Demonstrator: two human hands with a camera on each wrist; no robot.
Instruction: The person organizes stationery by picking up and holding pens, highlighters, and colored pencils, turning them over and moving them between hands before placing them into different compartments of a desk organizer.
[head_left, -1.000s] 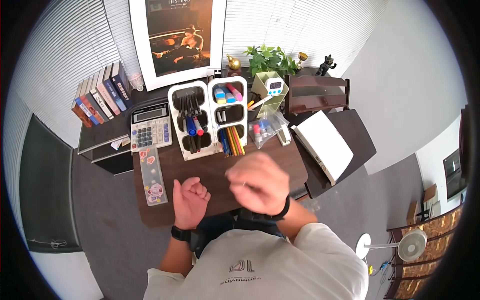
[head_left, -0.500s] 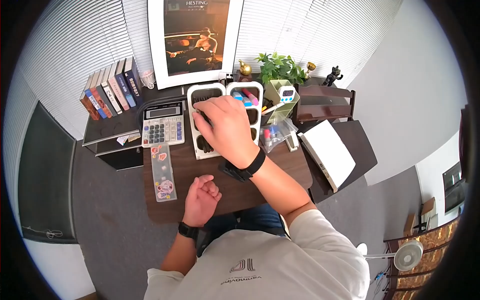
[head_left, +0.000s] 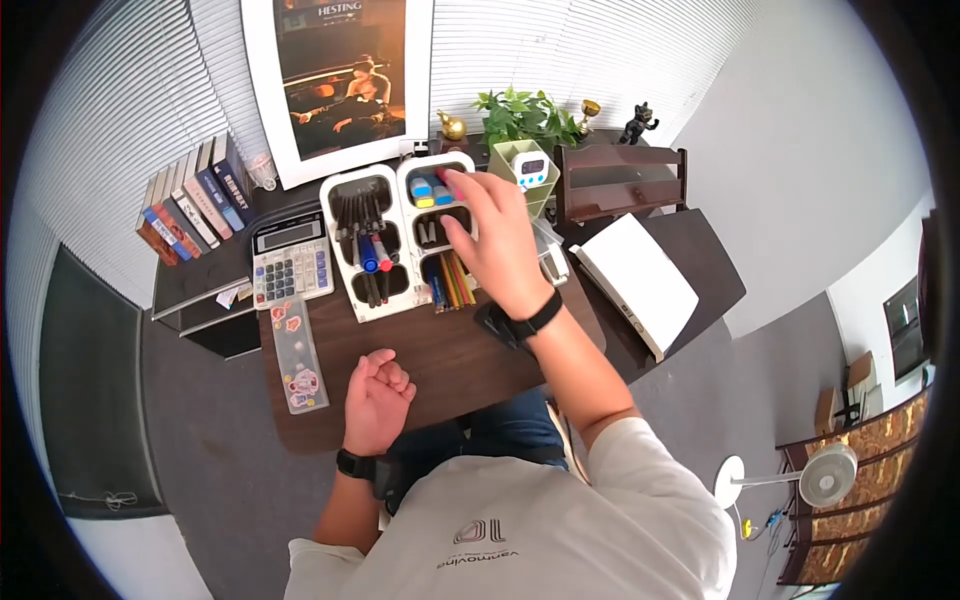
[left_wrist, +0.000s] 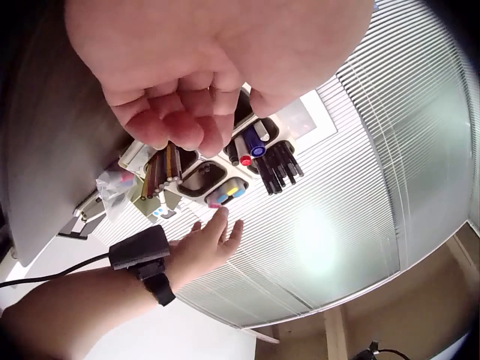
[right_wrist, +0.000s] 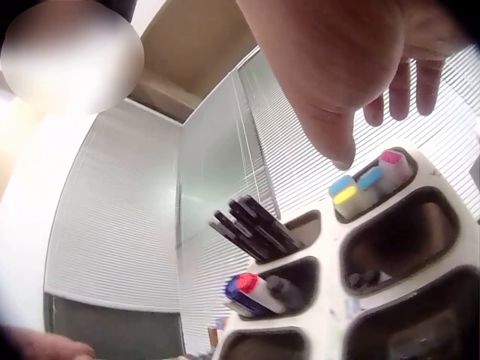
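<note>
My right hand (head_left: 500,245) is over the right half of the white organizer (head_left: 405,222), thumb and fingers apart, fingertips by the highlighters (head_left: 423,192). From the right wrist, the thumb of this hand (right_wrist: 334,67) hangs just above the highlighters (right_wrist: 346,199), and no held object shows. Black pens (head_left: 357,212), a blue marker (head_left: 369,254) and a red-ended one stand in the left half; colored pencils (head_left: 452,282) are at the front right. My left hand (head_left: 378,407) hangs loosely curled, palm up, near the desk's front edge; the left wrist view shows this hand (left_wrist: 225,60) holding nothing.
Left of the organizer lie a calculator (head_left: 292,268) and a stickered translucent case (head_left: 299,360). Books (head_left: 195,200) stand at the far left. Behind are a framed poster (head_left: 345,90) and a plant (head_left: 525,118). A green holder with a timer (head_left: 530,168) and a white box (head_left: 637,282) are right.
My right hand has moved right, from over the organizer's left half to the highlighter compartment, with its fingers more spread. The pens and pencils show again. My left hand keeps its loose curl.
</note>
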